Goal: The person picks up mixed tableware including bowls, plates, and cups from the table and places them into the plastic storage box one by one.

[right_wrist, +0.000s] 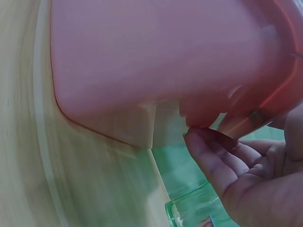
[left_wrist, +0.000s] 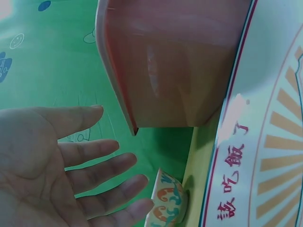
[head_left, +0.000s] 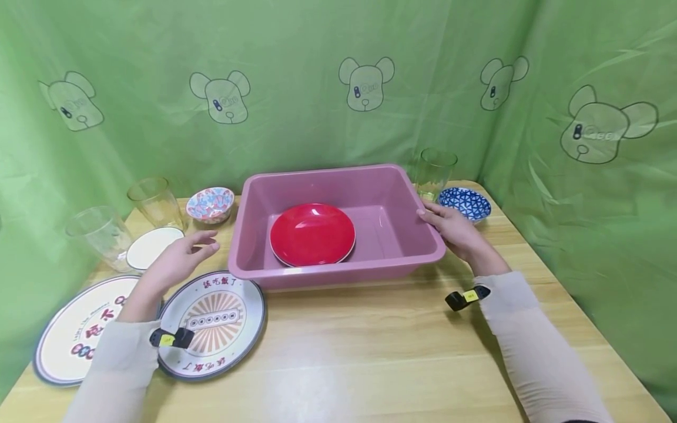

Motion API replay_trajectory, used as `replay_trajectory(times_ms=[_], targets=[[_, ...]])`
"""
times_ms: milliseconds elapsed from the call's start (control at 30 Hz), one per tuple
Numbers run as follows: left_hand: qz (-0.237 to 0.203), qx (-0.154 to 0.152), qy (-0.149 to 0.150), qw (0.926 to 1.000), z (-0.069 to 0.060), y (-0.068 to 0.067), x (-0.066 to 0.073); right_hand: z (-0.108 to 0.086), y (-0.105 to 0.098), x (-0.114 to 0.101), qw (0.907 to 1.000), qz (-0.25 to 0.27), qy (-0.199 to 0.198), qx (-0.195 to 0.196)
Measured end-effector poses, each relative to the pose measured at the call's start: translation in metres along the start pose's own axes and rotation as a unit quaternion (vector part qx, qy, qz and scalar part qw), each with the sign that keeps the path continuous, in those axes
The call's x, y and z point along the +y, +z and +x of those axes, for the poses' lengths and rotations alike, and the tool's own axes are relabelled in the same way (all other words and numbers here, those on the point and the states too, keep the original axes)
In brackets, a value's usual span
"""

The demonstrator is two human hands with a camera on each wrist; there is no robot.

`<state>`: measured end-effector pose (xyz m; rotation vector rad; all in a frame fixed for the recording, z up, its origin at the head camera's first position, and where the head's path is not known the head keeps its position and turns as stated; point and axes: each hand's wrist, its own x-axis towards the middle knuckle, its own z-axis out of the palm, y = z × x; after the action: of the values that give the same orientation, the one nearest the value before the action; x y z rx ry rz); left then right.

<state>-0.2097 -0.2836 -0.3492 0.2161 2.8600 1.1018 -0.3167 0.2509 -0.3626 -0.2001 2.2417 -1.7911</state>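
Tub, pink plastic (head_left: 378, 226), rectangular, is located over the middle of the wood-grain counter (head_left: 359, 352), toward the rear; I cannot tell whether its base is fully in contact with the surface. A red plate (head_left: 312, 235) with a pale edge lies inside, in the left half of the tub floor.

Right hand: my right hand (head_left: 456, 232) grips the tub's right side, thumb over the rim, fingers bent against the outer wall beneath it.

Left hand: my left hand (head_left: 177, 262) is clear of the tub's left wall, near it but not touching. Its fingers are extended and spread, and they hold nothing.

Left side of the counter: a round printed plate (head_left: 214, 323), with red characters and radiating tan stripes, lies beside and partly below my left forearm. A second printed plate (head_left: 66, 335) lies farther left, partly hidden by that arm. Beyond my left hand are a white dish (head_left: 153, 245), a clear glass (head_left: 106, 238), an amber glass (head_left: 158, 202) and a floral bowl (head_left: 210, 204); the bowl sits just beside the tub's left rear corner.

Right side of the counter: a green glass (head_left: 436, 171) stands behind the tub's right wall, partly hidden by the rim. A blue-and-white bowl (head_left: 465, 201) sits just beyond my right hand.

Surroundings: a green curtain (head_left: 296, 88) printed with outlined animal heads encloses the rear and sides. Each of my wrists carries a black device with a yellow label.
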Motion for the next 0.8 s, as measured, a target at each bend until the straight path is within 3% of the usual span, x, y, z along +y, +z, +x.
replay_trajectory(times_ms=[433, 800], targets=[[0.018, -0.019, 0.004, 0.9997, -0.001, 0.005, -0.012, 0.0, 0.001, 0.006, 0.999, 0.044, -0.001, 0.011], [0.057, -0.038, 0.012, 0.9976, -0.001, 0.006, -0.023, 0.001, 0.003, 0.008, 0.9981, 0.059, 0.0, 0.016]])
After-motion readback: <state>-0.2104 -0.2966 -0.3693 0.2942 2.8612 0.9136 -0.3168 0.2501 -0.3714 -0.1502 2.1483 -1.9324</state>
